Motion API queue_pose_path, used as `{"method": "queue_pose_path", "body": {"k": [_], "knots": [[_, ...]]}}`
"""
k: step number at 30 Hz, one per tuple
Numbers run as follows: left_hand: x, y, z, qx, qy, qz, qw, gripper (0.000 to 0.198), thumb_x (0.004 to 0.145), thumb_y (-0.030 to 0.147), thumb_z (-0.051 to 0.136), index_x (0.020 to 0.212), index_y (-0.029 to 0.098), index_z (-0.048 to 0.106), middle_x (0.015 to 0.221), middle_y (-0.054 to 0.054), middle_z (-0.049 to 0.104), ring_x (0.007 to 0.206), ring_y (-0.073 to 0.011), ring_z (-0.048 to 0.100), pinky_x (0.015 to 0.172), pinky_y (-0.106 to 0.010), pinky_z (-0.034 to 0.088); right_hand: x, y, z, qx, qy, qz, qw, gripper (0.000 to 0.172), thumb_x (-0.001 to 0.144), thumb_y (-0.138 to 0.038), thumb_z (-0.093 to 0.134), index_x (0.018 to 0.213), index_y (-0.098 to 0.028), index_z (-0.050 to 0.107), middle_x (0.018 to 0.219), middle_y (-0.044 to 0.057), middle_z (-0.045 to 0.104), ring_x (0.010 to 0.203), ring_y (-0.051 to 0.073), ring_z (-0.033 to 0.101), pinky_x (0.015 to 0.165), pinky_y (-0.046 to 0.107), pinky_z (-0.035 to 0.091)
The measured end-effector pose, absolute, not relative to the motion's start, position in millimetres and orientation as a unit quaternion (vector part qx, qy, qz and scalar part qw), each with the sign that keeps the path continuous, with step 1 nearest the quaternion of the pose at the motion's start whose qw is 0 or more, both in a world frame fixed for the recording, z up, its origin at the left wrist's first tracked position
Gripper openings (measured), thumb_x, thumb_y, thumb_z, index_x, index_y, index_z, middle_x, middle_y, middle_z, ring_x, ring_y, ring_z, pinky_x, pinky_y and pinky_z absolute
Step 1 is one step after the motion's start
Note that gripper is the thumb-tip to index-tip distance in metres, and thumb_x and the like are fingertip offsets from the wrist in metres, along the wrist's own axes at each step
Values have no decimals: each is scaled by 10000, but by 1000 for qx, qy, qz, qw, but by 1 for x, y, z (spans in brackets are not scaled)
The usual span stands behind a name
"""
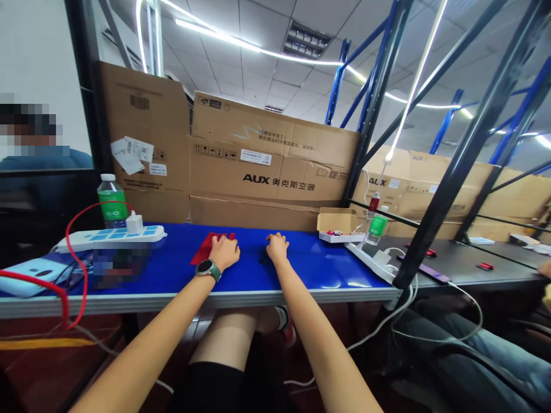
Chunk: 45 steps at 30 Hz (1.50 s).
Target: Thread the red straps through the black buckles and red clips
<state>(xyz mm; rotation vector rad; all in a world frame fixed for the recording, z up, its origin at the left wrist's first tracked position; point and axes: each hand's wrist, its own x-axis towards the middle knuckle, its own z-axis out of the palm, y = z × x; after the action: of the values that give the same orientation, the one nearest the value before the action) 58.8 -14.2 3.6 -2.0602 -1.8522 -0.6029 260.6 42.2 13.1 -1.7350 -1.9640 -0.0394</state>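
Observation:
My left hand, with a dark round watch on its wrist, rests on a flat red object lying on the blue tabletop. Its fingers are curled down, and whether they grip the red object is hidden. My right hand sits a little to the right, its fingers curled against the blue surface. Beside it lies a small dark object, partly hidden by the hand.
A white power strip with a red cable and a green-labelled water bottle stand at left. An open small cardboard box sits at right, beyond a black shelf post. Large cardboard cartons form the back wall.

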Motion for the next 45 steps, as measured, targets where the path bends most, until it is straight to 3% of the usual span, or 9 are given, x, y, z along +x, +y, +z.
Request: {"method": "queue_pose_path", "body": {"k": [9,15,19,23,27,34,39,42,45], "knots": [[51,-4,-2,-828,-515,-218,21,352,927,306,500,1228,280,681,1287,-60,697,1214,-272,588,1066,-471,384,280,54,13,-640,-739,17,207,342,992,-197,451,1231,-304,672,1311,97,598,1234,294,509,982,449,413],[43,9,-10,-848,-444,-287,-40,372,910,200,493,1234,242,673,1261,-52,705,1178,-203,642,1049,-309,469,281,53,13,-603,-773,7,196,259,992,-356,532,1153,-272,717,1285,110,620,1232,309,497,1004,480,393],[42,11,-12,-840,-453,-299,-15,427,885,129,444,1213,215,705,1262,-69,703,1181,-199,640,1064,-309,464,279,50,14,-595,-781,-13,190,268,972,-395,566,1137,-254,724,1285,124,612,1236,327,485,1020,502,370],[43,8,-10,-831,-499,-245,-6,521,822,75,456,1226,271,720,1270,-27,713,1209,-215,626,1089,-344,433,276,49,13,-608,-774,-16,175,245,966,-246,534,1142,-230,703,1277,137,611,1225,310,504,1000,476,384],[43,7,-9,-821,-522,-230,-2,526,856,94,438,1261,301,703,1290,-15,705,1219,-226,617,1082,-375,413,273,49,13,-615,-768,-33,175,321,957,-148,459,1190,-202,674,1240,154,644,1195,301,537,1019,495,358],[44,5,-9,-818,-528,-228,-3,465,914,149,427,1245,316,707,1312,-16,694,1248,-237,591,1091,-421,365,276,46,16,-605,-778,-26,168,324,943,-447,570,1154,-230,685,1282,146,623,1266,355,471,1037,547,319],[47,2,-10,-820,-528,-222,-4,429,938,220,439,1259,340,698,1326,-11,685,1251,-263,574,1095,-469,350,276,53,11,-618,-769,-4,161,246,947,-321,619,1167,-217,653,1260,137,640,1223,312,530,1002,480,352],[47,3,-12,-823,-522,-224,-1,415,944,227,441,1252,339,696,1324,-10,686,1258,-268,569,1084,-482,358,278,59,10,-617,-763,7,192,246,922,-265,663,1164,-227,655,1212,119,669,1167,274,585,987,440,374],[47,4,-13,-824,-515,-235,8,378,956,235,449,1231,323,693,1316,-16,688,1254,-264,573,1083,-479,361,279,63,12,-566,-769,12,297,138,894,-234,687,1030,-227,712,1112,74,716,1074,216,646,974,353,418]]}}
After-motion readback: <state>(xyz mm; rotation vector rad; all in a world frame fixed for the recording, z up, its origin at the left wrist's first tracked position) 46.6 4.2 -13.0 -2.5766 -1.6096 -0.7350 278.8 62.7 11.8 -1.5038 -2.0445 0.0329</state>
